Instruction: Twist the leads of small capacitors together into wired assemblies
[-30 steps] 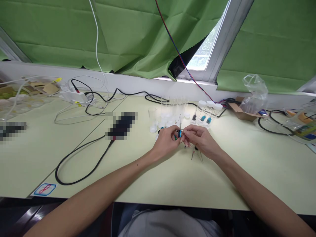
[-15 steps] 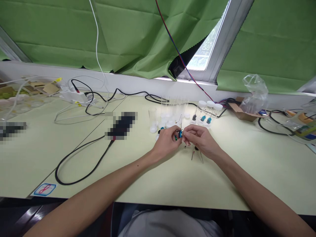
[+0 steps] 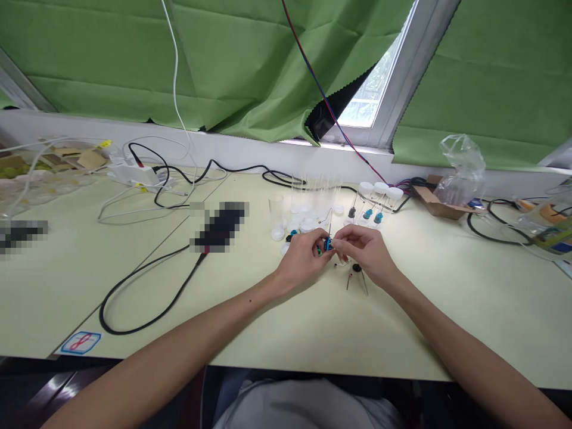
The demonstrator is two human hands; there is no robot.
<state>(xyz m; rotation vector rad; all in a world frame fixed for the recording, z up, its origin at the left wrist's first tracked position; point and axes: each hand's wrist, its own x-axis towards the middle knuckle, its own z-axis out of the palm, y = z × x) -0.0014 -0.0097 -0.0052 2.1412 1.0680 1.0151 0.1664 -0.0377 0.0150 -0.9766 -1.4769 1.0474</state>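
Near the middle of the table, my left hand [image 3: 304, 253] pinches a small blue part [image 3: 328, 243] with a thin metal wire standing up from it. My right hand [image 3: 365, 250] is closed too, its thumb and index fingertips meeting at the right side of the same part. My fingers cover much of it, so its kind does not show. Under my right hand lie a small black round piece [image 3: 356, 268] and thin rods [image 3: 348, 281], one with a red tip. More black and blue pieces [image 3: 291, 235] sit just left of my left hand.
Clear tubes [image 3: 308, 193] and white caps [image 3: 277, 232] stand beyond my hands. To their right are white-capped tubes [image 3: 381, 189] holding black and blue pieces. A cardboard box [image 3: 438, 205] with a plastic bag is at the back right. A black cable [image 3: 107, 298] loops on the left.
The blue part has tilted slightly between my fingers and its wire has shifted a little. My right hand has moved slightly, showing more of the black piece below. The table items stay put.
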